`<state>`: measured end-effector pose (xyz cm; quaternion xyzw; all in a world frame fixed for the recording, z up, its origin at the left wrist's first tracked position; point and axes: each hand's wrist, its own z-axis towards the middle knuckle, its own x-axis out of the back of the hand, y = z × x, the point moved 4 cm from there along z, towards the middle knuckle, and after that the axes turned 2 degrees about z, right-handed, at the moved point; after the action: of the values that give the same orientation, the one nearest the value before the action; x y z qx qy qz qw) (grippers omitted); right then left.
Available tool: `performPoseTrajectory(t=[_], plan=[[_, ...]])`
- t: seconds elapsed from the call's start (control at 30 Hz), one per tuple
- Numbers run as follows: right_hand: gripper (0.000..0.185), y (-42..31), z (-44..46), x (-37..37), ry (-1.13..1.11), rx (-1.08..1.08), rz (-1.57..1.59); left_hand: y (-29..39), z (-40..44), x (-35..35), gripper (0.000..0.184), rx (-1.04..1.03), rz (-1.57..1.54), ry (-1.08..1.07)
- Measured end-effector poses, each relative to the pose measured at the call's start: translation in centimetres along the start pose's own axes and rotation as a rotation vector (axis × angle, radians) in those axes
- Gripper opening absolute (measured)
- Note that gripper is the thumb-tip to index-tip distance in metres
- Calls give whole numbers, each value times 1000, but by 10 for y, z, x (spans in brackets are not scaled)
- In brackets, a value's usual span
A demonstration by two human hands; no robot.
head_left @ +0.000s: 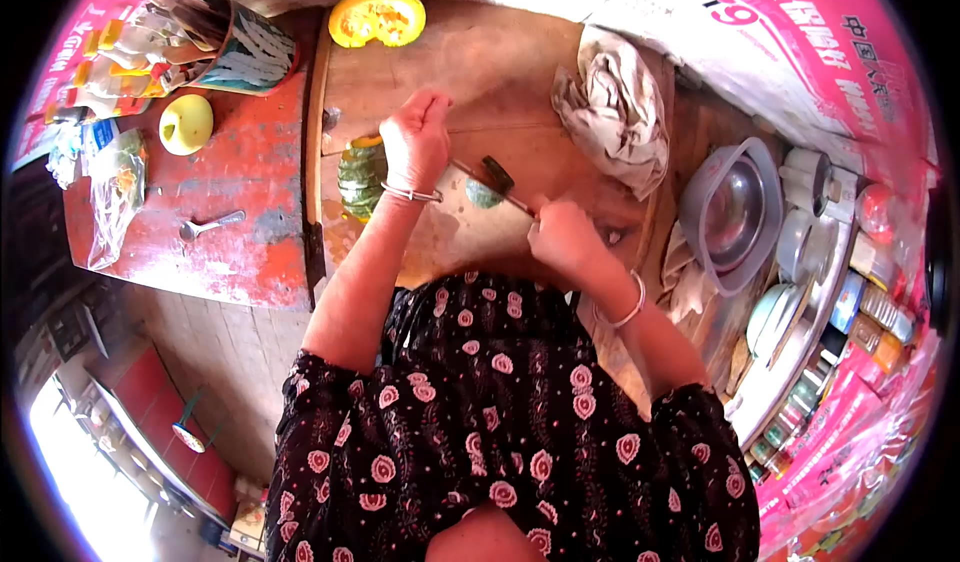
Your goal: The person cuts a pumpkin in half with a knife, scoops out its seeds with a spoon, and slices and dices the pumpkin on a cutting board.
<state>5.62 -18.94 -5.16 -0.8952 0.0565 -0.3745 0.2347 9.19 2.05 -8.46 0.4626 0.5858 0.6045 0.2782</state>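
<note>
My right hand (570, 240) is closed round the handle of a long, thin tool, apparently a knife (518, 203) seen nearly edge-on. It points up and left towards my left wrist. A dark green piece (497, 173) lies against the knife, and a paler green piece (484, 194) rests on the board just below. My left hand (418, 140) is raised with its fingers folded together; whatever they may hold is hidden. Behind that hand, partly covered by it, is a green-skinned pumpkin chunk (358, 177) with an orange edge. Cut pumpkin (378, 18) with orange flesh lies at the board's far end.
A crumpled cloth (615, 112) lies on the wooden board (470, 72), right of my hands. Further right stands a grey plastic basin (735, 217) beside bowls and jars. The red table (250, 252) on the left bears a yellow-green round fruit (186, 125), a spoon (212, 225) and a utensil holder (255, 52).
</note>
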Motion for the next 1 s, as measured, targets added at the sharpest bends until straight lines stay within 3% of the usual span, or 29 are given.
performPoseTrajectory(t=[0.03,0.1,0.23,0.27,0.4,0.5,0.53,0.57,0.63,0.73,0.83,1.0], plan=[[23,-2,4,0,-15,0,-30,-2,4,0,18,-72,48,31],[23,0,1,-1,-29,-14,11,-10,4,-2,17,-11,39,0],[23,10,1,-3,92,96,58,16,7,0,17,-93,54,-3],[22,10,-2,-2,126,134,74,19,0,2,17,0,-39,-63],[24,6,-20,15,164,88,160,58,-15,16,18,-90,-237,1],[26,19,-27,24,271,61,242,49,-22,16,17,-199,-9,60],[27,24,-29,26,283,26,285,42,-28,11,21,-432,283,-12],[28,28,-31,28,293,-12,329,28,-37,2,35,-528,416,-185],[28,34,-33,26,312,8,316,31,-62,-17,46,-771,752,-383],[29,34,-39,21,322,40,335,18,-75,-22,49,-755,785,-454],[29,28,-40,13,330,77,366,10,-80,-23,46,-529,716,-425],[30,20,-38,4,356,156,429,-4,-94,-34,40,-354,751,-250]])
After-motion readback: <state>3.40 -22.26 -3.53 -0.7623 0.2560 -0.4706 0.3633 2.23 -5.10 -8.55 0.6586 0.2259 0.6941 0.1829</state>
